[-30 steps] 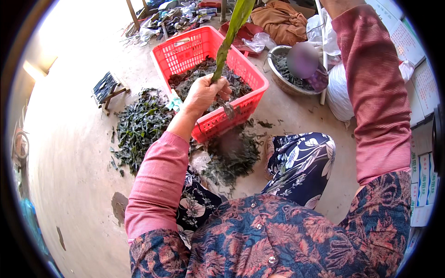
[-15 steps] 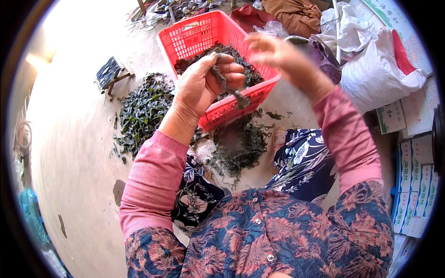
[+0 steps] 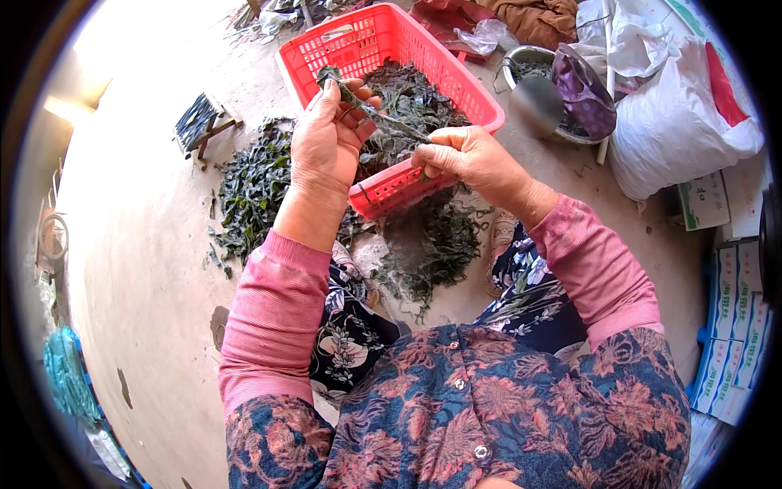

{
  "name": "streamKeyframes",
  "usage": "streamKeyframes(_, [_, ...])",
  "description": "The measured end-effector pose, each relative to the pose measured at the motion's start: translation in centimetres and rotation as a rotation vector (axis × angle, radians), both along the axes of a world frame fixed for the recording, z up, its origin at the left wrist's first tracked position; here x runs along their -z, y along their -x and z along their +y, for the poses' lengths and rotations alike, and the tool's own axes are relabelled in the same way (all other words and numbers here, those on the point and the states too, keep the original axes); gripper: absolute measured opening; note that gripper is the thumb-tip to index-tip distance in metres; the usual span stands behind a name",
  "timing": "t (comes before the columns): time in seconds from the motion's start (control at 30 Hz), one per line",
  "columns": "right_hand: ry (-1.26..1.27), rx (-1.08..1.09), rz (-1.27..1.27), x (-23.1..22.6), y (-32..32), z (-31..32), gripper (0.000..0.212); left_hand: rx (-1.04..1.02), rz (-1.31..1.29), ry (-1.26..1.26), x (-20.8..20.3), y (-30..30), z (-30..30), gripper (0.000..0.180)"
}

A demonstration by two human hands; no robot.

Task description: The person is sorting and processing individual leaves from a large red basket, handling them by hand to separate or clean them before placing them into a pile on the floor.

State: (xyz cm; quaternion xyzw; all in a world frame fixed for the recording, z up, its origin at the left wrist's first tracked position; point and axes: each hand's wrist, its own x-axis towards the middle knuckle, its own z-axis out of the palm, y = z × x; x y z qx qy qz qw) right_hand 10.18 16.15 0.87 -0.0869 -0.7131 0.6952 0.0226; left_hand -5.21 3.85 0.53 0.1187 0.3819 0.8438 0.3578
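My left hand (image 3: pixel 326 147) is raised over the near corner of a red plastic basket (image 3: pixel 472 94) and pinches the top end of a thin dark green strip of leaf (image 3: pixel 383 118). My right hand (image 3: pixel 464 159) pinches the other end of that strip, a little lower and to the right. The strip runs taut between both hands. The basket holds a heap of dark green leaves (image 3: pixel 407 85). Pink sleeves cover both forearms.
Piles of dark leaf scraps lie on the concrete floor left of the basket (image 3: pixel 257 187) and in front of it (image 3: pixel 436 244). A small stool (image 3: pixel 199 122) stands at the left. A metal bowl (image 3: pixel 538 90), white bags (image 3: pixel 676 122) and stacked boxes (image 3: pixel 733 342) are at the right.
A long green leaf held upright a second ago is gone. My right arm came down from overhead to meet my left hand, and both hands now hold a thin strip.
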Motion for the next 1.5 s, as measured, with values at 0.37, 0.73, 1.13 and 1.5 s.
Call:
streamKeyframes(0.37, [0.658,0.178,-0.052,0.3,-0.8,0.0,0.018,-0.198,-0.035,-0.164,-1.1,0.4,-0.3,0.029])
streamKeyframes(0.73, [0.86,0.181,0.193,-0.6,-0.5,0.1,0.016,-0.163,-0.062,-0.04,-1.1,0.7,-1.2,0.025])
streamKeyframes(1.13, [-0.08,0.007,0.143,2.7,0.9,-2.6,0.051,0.019,-0.045,0.217,-0.4,-3.5,0.0,0.03])
streamKeyframes(1.5, [0.79,-0.1,-0.035,1.6,-0.4,-2.6,0.02,0.44,0.074,0.051,-0.1,-2.7,-1.1,0.023])
